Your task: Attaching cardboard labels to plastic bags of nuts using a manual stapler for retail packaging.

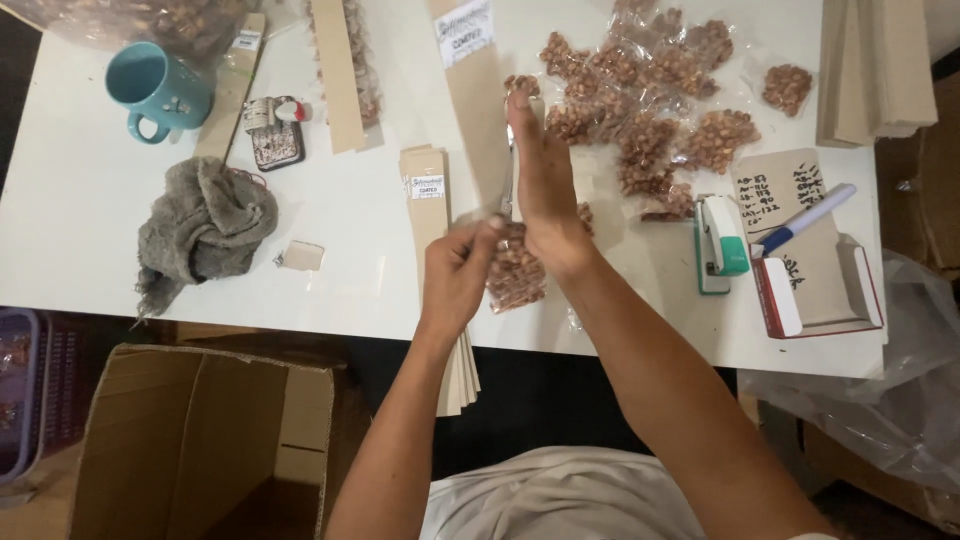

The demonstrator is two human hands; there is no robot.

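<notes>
Peanut packet (515,268), a small clear bag of brown coated nuts, hangs between both hands just above the near edge of the white table (340,215). It looks like the packing step: a kraft-card header strip (478,95) with a white label rises from the top of the bag, and the hands seem to be fitting the card over the bag's mouth. The next move probably calls for holding card and bag squarely together so that they can be fastened, and the green stapler (720,245) lies just to the right, within easy reach.

Left hand (458,272) is closed in a pinch, fingertips gripping the upper corner of the bag where the card meets it. Right hand (545,180) is open and flat, fingers straight and together, pressed edge-on along the card and the bag's top; it grips nothing that I can see.

Beyond lies a heap of filled packets (650,100); to the left a stack of labelled cards (428,195), a grey rag (205,225) and a teal mug (160,90).
</notes>
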